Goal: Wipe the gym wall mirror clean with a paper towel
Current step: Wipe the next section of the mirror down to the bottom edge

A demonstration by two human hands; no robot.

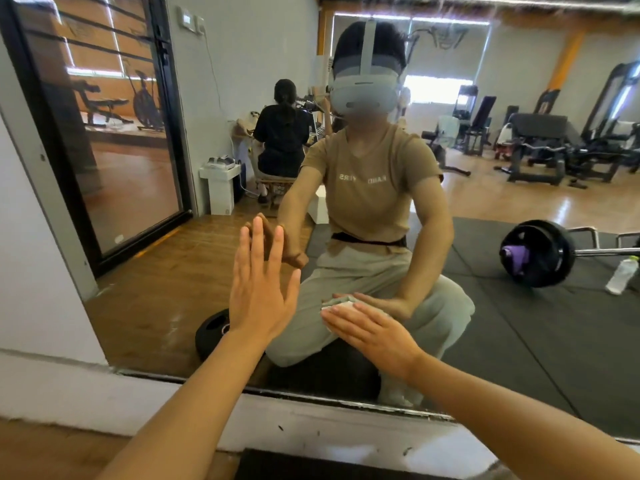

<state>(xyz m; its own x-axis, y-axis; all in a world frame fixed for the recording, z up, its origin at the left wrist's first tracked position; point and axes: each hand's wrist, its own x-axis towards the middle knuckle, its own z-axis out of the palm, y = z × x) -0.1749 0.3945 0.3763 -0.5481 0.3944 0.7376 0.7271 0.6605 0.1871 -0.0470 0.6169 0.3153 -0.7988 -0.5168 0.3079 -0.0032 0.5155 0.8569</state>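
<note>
The gym wall mirror (502, 323) fills most of the head view and reflects me crouching in front of it. My left hand (259, 292) lies flat against the glass with straight, spread fingers pointing up. My right hand (374, 330) presses a folded white paper towel (334, 308) against the lower glass with straight fingers. Only the towel's left edge shows past my fingertips.
The mirror's bottom edge meets a white wall base (311, 424) near the floor. A grey wall (31, 271) borders the mirror's left side. Reflected are a barbell (536, 252), a water bottle (623, 275), gym machines and a seated person (282, 133).
</note>
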